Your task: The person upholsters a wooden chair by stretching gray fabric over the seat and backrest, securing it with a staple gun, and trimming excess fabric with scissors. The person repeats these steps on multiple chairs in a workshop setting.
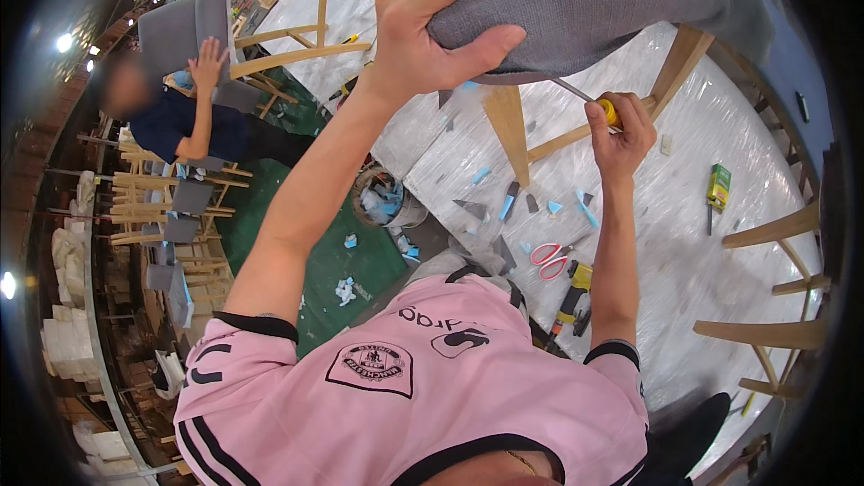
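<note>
My left hand [441,13] grips the rounded edge of a grey upholstered chair seat [603,0] held above the workbench. The chair's wooden legs [508,126] point down toward the white bench top [711,252]. My right hand [621,130] is closed around the yellow handle of a screwdriver [594,101], its metal shaft running up to the underside of the seat. Grey and blue fabric scraps [504,202] lie on the bench just below both hands.
Pink-handled scissors [549,256], a yellow and black power tool [571,301] and a green box [717,187] lie on the bench. A scrap-filled bin [382,198] stands on the green floor. Another person [180,121] holds a chair at left. Wooden chair frames [774,306] sit at right.
</note>
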A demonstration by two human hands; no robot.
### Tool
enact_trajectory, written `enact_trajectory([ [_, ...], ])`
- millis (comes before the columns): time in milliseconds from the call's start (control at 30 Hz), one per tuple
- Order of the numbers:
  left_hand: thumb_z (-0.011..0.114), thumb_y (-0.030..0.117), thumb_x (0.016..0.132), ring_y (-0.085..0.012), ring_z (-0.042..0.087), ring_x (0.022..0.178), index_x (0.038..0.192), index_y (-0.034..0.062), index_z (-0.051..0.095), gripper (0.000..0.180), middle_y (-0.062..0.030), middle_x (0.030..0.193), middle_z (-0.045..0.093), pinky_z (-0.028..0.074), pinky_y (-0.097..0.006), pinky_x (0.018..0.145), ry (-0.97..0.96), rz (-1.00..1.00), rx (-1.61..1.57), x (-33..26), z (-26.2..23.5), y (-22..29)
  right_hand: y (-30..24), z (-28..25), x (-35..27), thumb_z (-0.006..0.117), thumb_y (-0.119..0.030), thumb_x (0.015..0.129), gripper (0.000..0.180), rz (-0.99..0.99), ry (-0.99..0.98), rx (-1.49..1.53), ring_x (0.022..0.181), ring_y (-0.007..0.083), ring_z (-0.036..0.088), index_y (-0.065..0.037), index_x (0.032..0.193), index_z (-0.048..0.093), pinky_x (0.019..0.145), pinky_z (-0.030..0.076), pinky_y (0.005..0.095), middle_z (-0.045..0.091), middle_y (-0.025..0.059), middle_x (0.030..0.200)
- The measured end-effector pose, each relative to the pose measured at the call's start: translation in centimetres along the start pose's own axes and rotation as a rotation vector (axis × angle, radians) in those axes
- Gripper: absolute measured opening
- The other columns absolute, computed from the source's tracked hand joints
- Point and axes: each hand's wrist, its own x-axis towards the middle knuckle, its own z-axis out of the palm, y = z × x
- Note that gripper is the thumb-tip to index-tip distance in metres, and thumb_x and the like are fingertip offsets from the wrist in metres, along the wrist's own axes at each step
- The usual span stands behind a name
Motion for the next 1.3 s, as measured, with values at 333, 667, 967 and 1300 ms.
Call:
enact_trajectory([
  [333,0.083,0.019,0.07,-0.0333,0.063,0.117,0.118,0.0046,0.071,0.051,-0.0122,0.123,0.07,0.045,-0.044,0.103,0.063,-0.019,-0.054,-0.2,0.0,0.3,-2.4,-1.5,3.7,0.086,-0.027,0.08,0.032,0.019,-0.127,-0.072,0.061,0.017,0.058,0.0,0.081,0.07,0.054,0.044,0.0289,0.063,0.0079,0.072],
  [667,0.081,0.02,0.073,-0.0328,0.064,0.116,0.118,0.0029,0.07,0.05,-0.013,0.123,0.07,0.044,-0.045,0.104,0.105,-0.071,-0.036,-0.4,0.0,0.6,-3.3,1.5,0.0,0.081,-0.019,0.086,0.026,0.227,-0.129,0.15,0.063,0.0144,0.054,0.002,0.082,0.067,0.056,0.04,0.027,0.062,0.0077,0.072],
  [967,0.08,0.017,0.073,-0.0324,0.061,0.118,0.123,0.0041,0.067,0.053,-0.0122,0.126,0.067,0.043,-0.045,0.104,0.151,-0.042,-0.066,-0.5,0.3,0.2,-2.9,-1.0,2.5,0.083,-0.022,0.084,0.028,0.117,-0.173,0.033,0.059,0.0148,0.054,0.002,0.082,0.069,0.054,0.04,0.0261,0.061,0.0068,0.068],
  [1300,0.081,0.015,0.071,-0.034,0.06,0.118,0.126,0.0034,0.065,0.058,-0.0133,0.128,0.065,0.043,-0.044,0.103,0.097,-0.079,-0.065,-0.6,-0.1,0.8,-3.1,-1.1,1.5,0.081,-0.025,0.086,0.031,0.206,-0.213,0.031,0.057,0.0142,0.047,0.002,0.082,0.068,0.054,0.037,0.0277,0.056,0.0066,0.066],
])
